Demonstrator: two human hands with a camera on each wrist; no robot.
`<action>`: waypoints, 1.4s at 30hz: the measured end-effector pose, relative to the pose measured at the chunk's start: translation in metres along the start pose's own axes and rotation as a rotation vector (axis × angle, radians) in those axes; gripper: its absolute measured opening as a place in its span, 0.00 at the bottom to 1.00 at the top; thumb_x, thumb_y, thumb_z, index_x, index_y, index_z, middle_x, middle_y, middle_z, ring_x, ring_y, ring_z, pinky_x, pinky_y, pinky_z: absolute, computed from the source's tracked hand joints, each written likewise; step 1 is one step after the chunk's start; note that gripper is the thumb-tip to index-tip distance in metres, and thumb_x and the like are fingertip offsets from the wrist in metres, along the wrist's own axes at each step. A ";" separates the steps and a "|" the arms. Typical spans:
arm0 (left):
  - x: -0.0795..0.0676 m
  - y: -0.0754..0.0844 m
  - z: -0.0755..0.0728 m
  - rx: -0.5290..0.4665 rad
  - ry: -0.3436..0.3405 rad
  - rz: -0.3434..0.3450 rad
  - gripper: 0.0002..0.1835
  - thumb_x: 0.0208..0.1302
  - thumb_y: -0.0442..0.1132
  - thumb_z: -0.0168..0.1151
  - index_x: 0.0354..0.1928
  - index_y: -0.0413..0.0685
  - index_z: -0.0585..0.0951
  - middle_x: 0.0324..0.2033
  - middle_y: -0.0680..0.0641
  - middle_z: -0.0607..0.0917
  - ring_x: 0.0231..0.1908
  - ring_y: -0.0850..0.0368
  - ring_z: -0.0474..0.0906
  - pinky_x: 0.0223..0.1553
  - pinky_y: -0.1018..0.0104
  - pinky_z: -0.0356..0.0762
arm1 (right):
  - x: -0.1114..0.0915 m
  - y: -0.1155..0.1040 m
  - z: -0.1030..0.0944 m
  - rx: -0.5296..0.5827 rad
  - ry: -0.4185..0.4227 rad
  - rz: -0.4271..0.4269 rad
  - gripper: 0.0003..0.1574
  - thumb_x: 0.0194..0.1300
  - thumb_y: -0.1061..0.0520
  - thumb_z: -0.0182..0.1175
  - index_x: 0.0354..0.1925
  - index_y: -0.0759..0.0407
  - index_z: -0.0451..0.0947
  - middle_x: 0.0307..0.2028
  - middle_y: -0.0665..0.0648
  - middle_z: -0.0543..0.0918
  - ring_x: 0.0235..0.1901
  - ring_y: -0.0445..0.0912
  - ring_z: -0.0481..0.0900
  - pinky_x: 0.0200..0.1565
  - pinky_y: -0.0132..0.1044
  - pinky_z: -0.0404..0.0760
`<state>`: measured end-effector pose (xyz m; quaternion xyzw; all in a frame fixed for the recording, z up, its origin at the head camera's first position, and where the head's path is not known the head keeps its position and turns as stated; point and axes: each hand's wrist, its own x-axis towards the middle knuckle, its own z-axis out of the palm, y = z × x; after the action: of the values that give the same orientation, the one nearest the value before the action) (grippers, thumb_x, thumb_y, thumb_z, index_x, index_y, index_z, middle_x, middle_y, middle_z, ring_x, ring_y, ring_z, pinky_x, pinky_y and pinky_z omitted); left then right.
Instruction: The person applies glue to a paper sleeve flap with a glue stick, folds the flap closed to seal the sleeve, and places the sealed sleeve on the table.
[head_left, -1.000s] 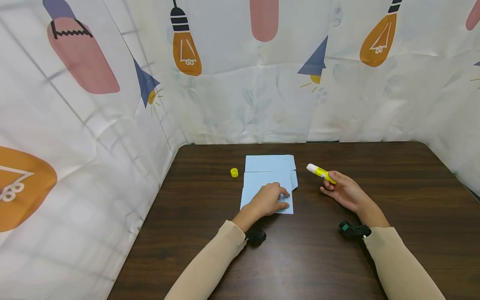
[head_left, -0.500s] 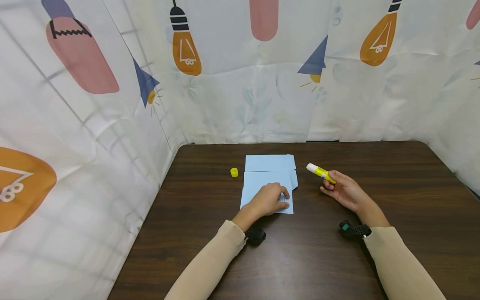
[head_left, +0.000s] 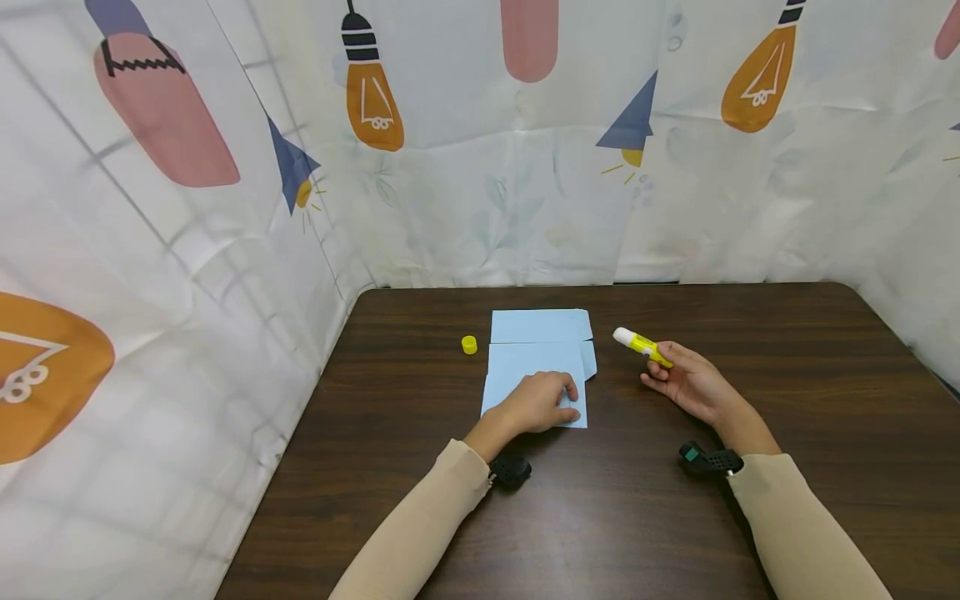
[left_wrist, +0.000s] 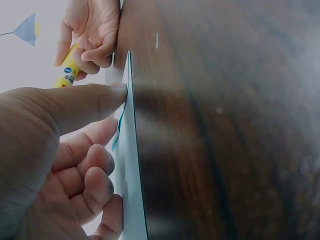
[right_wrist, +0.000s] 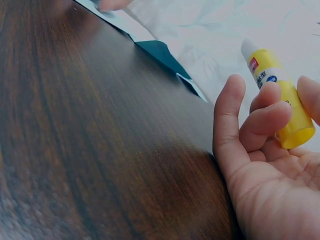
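The right hand (head_left: 693, 385) holds its grip on an uncapped glue stick (head_left: 642, 343), fingers curled round the yellow barrel, white tip aimed far-left and raised off the worktop (head_left: 787, 367). It has barely moved over the last second. The left hand (head_left: 538, 402) stays pressed on the near part of the folded blue paper (head_left: 537, 343), its fingers curled loosely and the thumb flat along the paper's edge; only the fingertips have shifted slightly. The paper lies at the worktop's centre, left of the glue stick and apart from it. The yellow cap (head_left: 469, 344) rests just left of the paper. With so little changed, the gluing appears paused, with no glue going on.
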<state>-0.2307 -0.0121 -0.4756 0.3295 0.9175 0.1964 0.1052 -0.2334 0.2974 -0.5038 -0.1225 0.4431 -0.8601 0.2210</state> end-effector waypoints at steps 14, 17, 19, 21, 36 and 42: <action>-0.003 0.005 -0.001 -0.004 -0.032 -0.029 0.09 0.65 0.52 0.71 0.37 0.58 0.83 0.25 0.58 0.77 0.28 0.65 0.72 0.41 0.65 0.65 | 0.000 0.000 -0.001 -0.006 -0.010 0.001 0.19 0.85 0.57 0.32 0.51 0.54 0.72 0.36 0.53 0.79 0.39 0.42 0.81 0.57 0.39 0.83; -0.003 0.005 -0.001 -0.006 -0.033 -0.023 0.09 0.66 0.53 0.70 0.32 0.60 0.83 0.27 0.60 0.78 0.29 0.66 0.72 0.40 0.65 0.63 | 0.000 0.000 -0.001 -0.008 -0.018 -0.003 0.20 0.85 0.57 0.32 0.51 0.55 0.72 0.36 0.53 0.80 0.39 0.42 0.81 0.57 0.39 0.83; -0.004 0.005 -0.001 -0.005 -0.033 -0.020 0.09 0.66 0.53 0.70 0.30 0.62 0.83 0.28 0.61 0.78 0.29 0.66 0.72 0.40 0.65 0.63 | 0.000 0.001 -0.001 -0.005 -0.017 -0.005 0.20 0.85 0.57 0.32 0.51 0.55 0.72 0.36 0.53 0.80 0.39 0.42 0.81 0.57 0.39 0.83; -0.004 0.005 -0.001 -0.008 -0.034 -0.022 0.09 0.66 0.53 0.70 0.30 0.62 0.84 0.28 0.61 0.78 0.29 0.66 0.72 0.40 0.66 0.63 | 0.000 0.001 -0.001 -0.002 -0.018 -0.006 0.20 0.85 0.58 0.32 0.52 0.55 0.72 0.36 0.53 0.80 0.39 0.42 0.81 0.57 0.39 0.83; -0.003 0.007 -0.001 -0.012 -0.052 -0.059 0.26 0.64 0.54 0.71 0.59 0.53 0.77 0.26 0.57 0.77 0.28 0.66 0.73 0.42 0.65 0.64 | -0.001 0.000 0.000 -0.001 -0.002 0.002 0.18 0.85 0.57 0.33 0.52 0.55 0.72 0.36 0.53 0.79 0.39 0.42 0.80 0.57 0.39 0.83; -0.002 0.006 0.000 -0.012 -0.053 -0.072 0.34 0.64 0.55 0.71 0.68 0.50 0.72 0.26 0.57 0.77 0.27 0.65 0.73 0.45 0.63 0.66 | -0.001 0.000 -0.001 -0.013 -0.007 -0.001 0.19 0.85 0.57 0.33 0.52 0.55 0.72 0.36 0.53 0.79 0.39 0.42 0.80 0.58 0.39 0.83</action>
<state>-0.2256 -0.0090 -0.4723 0.3006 0.9244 0.1893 0.1387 -0.2328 0.2985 -0.5046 -0.1270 0.4477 -0.8571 0.2211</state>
